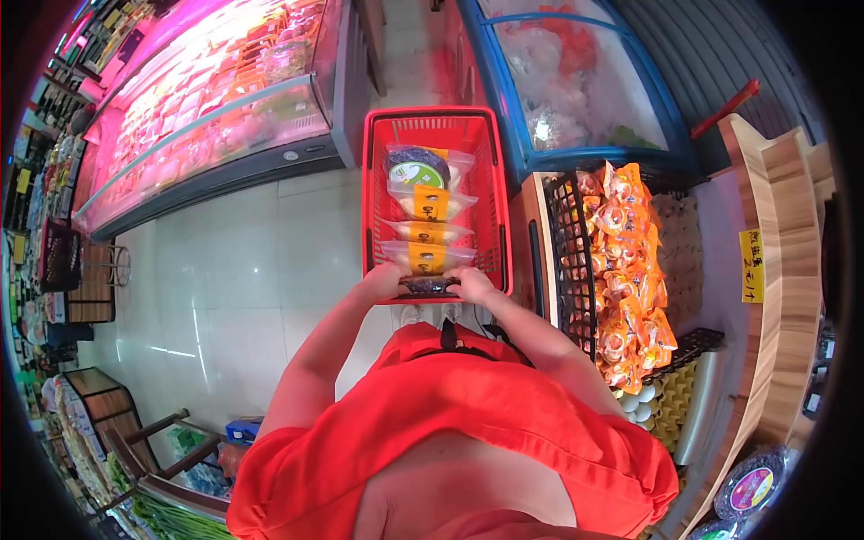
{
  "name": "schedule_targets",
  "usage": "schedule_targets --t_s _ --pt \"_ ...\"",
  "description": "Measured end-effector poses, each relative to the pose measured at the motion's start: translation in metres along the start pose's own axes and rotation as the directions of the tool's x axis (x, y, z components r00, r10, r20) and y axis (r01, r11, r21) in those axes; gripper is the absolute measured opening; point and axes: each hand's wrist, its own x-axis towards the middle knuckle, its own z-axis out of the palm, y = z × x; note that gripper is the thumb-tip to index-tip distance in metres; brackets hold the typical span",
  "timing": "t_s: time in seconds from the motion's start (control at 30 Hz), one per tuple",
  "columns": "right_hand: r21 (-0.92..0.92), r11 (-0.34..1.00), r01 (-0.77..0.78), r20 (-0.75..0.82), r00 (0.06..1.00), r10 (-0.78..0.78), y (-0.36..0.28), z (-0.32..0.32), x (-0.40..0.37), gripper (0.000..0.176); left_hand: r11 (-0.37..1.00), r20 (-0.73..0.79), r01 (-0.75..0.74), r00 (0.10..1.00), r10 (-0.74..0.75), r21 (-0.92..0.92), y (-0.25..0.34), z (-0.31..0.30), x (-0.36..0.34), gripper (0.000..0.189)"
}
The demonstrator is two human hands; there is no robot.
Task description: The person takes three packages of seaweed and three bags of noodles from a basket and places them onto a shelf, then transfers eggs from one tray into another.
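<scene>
Between my two hands is a dark round pack (427, 285), seen nearly edge-on at the near rim of a red shopping basket (370, 193). It looks like dried seaweed. My left hand (385, 281) closes on its left end and my right hand (470, 283) on its right end; some fingertips are hidden. Inside the basket, several clear bags with yellow labels (427, 258) lie in a row. At the far end of that row rests another dark round pack (418, 169) with a green and white label.
A blue-framed chest freezer (504, 90) stands ahead right. Nearer on the right, a black crate (576, 270) holds orange snack packs (623, 270), with eggs (639, 407) below. A lit refrigerated case (297, 157) is at left. More round packs (751, 490) sit lower right.
</scene>
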Motion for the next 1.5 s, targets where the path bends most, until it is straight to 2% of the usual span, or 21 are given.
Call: schedule_targets --t_s 0.17,0.23,0.33,0.43,0.5,0.57,0.63,0.7,0.73,0.8,0.87,0.93,1.0,1.03,1.1,1.13,1.2,1.33,1.37,1.43,1.5 --pt "-0.111 0.994 -0.004 0.06 0.998 0.011 -0.007 -0.003 0.007 0.034 0.986 0.074 -0.024 0.997 0.012 0.163 0.007 0.007 0.007 0.019" --pt "-0.15 0.988 -0.031 0.103 0.994 0.046 -0.009 -0.001 0.008 0.04 0.978 0.069 -0.036 0.997 0.023 0.204 0.006 0.012 0.009 0.02" --pt "-0.132 0.991 -0.026 0.052 0.998 0.033 -0.009 0.0 0.004 0.039 0.963 0.084 -0.058 0.996 0.037 0.262 0.012 0.005 0.007 0.021" --pt "-0.103 0.994 -0.025 0.041 0.999 0.029 -0.006 -0.002 0.0 0.038 0.962 0.018 -0.103 0.995 0.101 0.253 0.021 -0.006 -0.001 0.02" --pt "-0.087 0.996 -0.028 0.031 0.999 0.031 -0.009 -0.008 -0.005 0.037 0.976 -0.027 -0.125 0.991 0.132 0.178 0.027 -0.017 -0.005 0.021" --pt "0.081 0.997 0.001 0.011 1.0 -0.001 -0.015 -0.021 -0.013 0.042 0.985 -0.074 -0.141 0.986 0.149 0.103 0.027 -0.024 -0.008 0.02" --pt "0.122 0.992 0.039 -0.019 0.999 -0.037 -0.025 -0.035 -0.024 0.046 0.987 -0.118 -0.157 0.98 0.159 0.025 0.031 -0.039 -0.013 0.02" --pt "0.158 0.983 0.098 -0.066 0.994 -0.088 -0.045 -0.053 -0.037 0.059 0.942 -0.245 -0.335 0.916 0.317 -0.033 0.035 -0.061 -0.016 0.017" --pt "0.222 0.956 0.191 -0.136 0.977 -0.164 -0.038 -0.051 -0.033 0.059 0.923 -0.27 -0.383 0.894 0.358 -0.045 0.034 -0.069 -0.015 0.016" --pt "0.394 0.903 0.17 -0.197 0.975 -0.098 -0.029 -0.046 -0.029 0.056 0.93 -0.19 -0.253 0.96 0.207 -0.265 0.036 -0.087 -0.018 0.018" --pt "0.391 0.909 0.147 -0.204 0.976 -0.07 -0.053 -0.066 -0.038 0.051 0.88 -0.214 -0.296 0.95 0.229 -0.372 0.032 -0.101 -0.015 0.019" --pt "0.558 0.825 0.092 -0.167 0.986 0.004 -0.057 -0.072 -0.035 0.044 0.857 -0.158 -0.192 0.979 0.132 -0.477 0.044 -0.124 -0.024 0.015" --pt "0.608 0.775 0.174 -0.218 0.975 -0.048 -0.06 -0.078 -0.035 0.04 0.731 -0.222 -0.223 0.97 0.1 -0.645 0.039 -0.13 -0.021 0.018" --pt "0.606 0.776 0.177 -0.221 0.974 -0.049 -0.064 -0.082 -0.038 0.04 0.732 -0.224 -0.226 0.969 0.102 -0.643 0.038 -0.131 -0.021 0.018" --pt "0.774 0.614 0.153 -0.212 0.977 0.024 -0.076 -0.095 -0.049 0.033 0.562 -0.391 -0.358 0.918 0.066 -0.746 0.037 -0.136 -0.023 0.026" --pt "0.773 0.614 0.159 -0.222 0.975 0.027 -0.079 -0.098 -0.053 0.033 0.564 -0.39 -0.362 0.918 0.076 -0.742 0.038 -0.138 -0.027 0.026" --pt "0.848 0.446 0.288 -0.346 0.937 0.053 -0.081 -0.102 -0.06 0.028 0.46 -0.443 -0.396 0.897 0.007 -0.795 0.043 -0.135 -0.04 0.032" --pt "0.902 0.228 0.366 -0.403 0.904 0.145 -0.086 -0.113 -0.075 0.029 0.37 -0.412 -0.416 0.906 0.096 -0.831 0.041 -0.114 -0.047 0.034" --pt "0.9 0.222 0.375 -0.416 0.891 0.181 -0.09 -0.115 -0.08 0.029 0.373 -0.406 -0.417 0.907 0.113 -0.829 0.043 -0.11 -0.048 0.034" --pt "0.899 0.173 0.402 -0.433 0.877 0.208 -0.094 -0.116 -0.087 0.03 0.262 -0.348 -0.365 0.931 0.111 -0.894 0.059 -0.111 -0.053 0.034" --pt "0.89 0.113 0.442 -0.456 0.859 0.231 -0.104 -0.117 -0.096 0.032 0.274 -0.333 -0.354 0.935 0.124 -0.894 0.06 -0.106 -0.047 0.034"
